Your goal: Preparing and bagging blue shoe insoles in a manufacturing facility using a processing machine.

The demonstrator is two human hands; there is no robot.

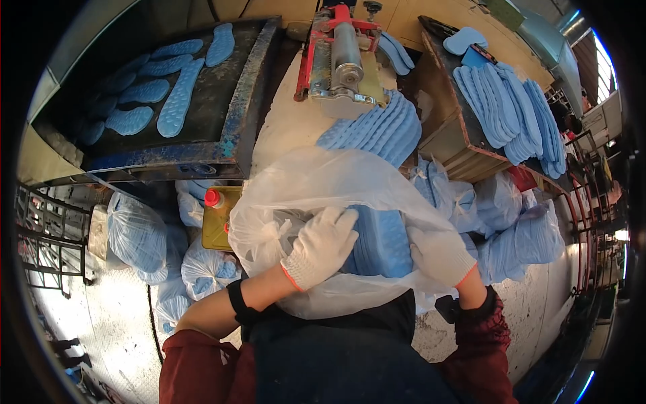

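Note:
A translucent plastic bag [316,175] lies spread before me with its mouth toward me. Inside it sits a stack of blue shoe insoles [382,244], dimpled on top. My left hand [319,246], in a white knit glove, reaches over the near rim, with curled fingers against the stack's left side. On the right, my right hand [441,256], gloved alike, is closed on the bag's film beside the stack; some of its fingertips are hidden. Just beyond the bag, more blue insoles [377,131] lie fanned in an overlapping row on the bench.
A red-framed roller machine [343,60] stands at the bench's far end. Loose insoles lie on a dark tray [222,121] at left; insole piles cover a box top [464,114] at right. Filled bags [138,229] and a yellow can [219,225] stand below.

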